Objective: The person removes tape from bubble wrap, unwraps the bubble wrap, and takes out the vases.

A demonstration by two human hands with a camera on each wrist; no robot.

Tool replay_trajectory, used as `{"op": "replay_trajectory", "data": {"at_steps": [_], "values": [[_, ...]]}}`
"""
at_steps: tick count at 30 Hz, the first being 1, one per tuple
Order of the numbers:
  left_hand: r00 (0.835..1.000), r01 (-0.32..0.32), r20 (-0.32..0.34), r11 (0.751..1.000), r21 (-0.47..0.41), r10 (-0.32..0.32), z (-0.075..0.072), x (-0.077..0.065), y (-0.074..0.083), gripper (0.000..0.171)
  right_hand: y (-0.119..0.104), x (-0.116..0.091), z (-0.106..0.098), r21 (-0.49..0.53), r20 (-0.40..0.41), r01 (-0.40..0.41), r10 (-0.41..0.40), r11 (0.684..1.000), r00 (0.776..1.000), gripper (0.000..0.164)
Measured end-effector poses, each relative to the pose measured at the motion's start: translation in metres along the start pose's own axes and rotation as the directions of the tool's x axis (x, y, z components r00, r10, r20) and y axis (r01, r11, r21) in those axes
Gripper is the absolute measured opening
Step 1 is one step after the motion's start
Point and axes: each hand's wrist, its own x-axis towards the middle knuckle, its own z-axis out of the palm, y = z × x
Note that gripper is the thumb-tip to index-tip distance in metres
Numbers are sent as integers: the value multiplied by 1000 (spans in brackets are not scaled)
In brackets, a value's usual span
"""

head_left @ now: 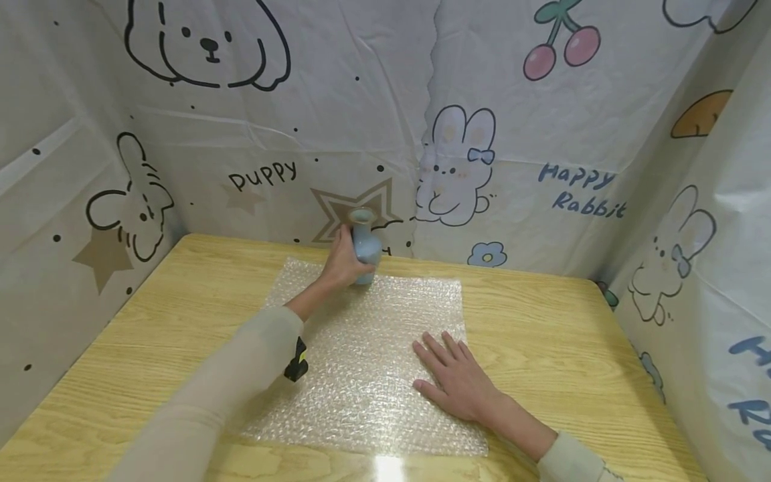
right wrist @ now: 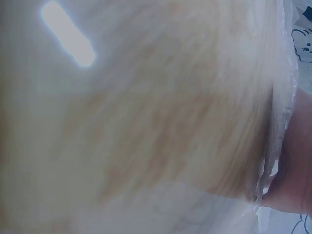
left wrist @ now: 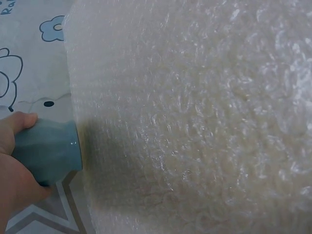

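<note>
A light blue vase (head_left: 368,248) with a flared mouth stands upright at the far edge of a bubble wrap sheet (head_left: 373,348). My left hand (head_left: 345,260) grips it from the left side, with the thumb towards me. In the left wrist view the vase (left wrist: 48,148) lies between the thumb and fingers of the left hand (left wrist: 17,165), its lower end close to the bubble wrap. My right hand (head_left: 458,378) rests palm down on the sheet's right part, fingers spread. Only a blurred bit of the right hand (right wrist: 292,161) shows in the right wrist view, beside the sheet's edge.
The bubble wrap lies flat on a yellow wood-grain table (head_left: 542,335). A printed cloth (head_left: 337,134) with cartoon animals hangs behind the table and along both sides. A black wrist mount (head_left: 296,361) shows under the left sleeve.
</note>
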Motion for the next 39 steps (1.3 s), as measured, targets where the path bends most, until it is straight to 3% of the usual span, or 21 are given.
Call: {"op": "replay_trajectory", "data": {"at_steps": [18,39], "values": [[1000,-16,-22,998,55,17,4,17,-2,99,1,0,-1,2,-14,21,-21,1000,1000,67],[999,-37,-28,998,51,38,8,25,-6,101,1,0,-2,-21,1,24,-24,999,1000,68]]}}
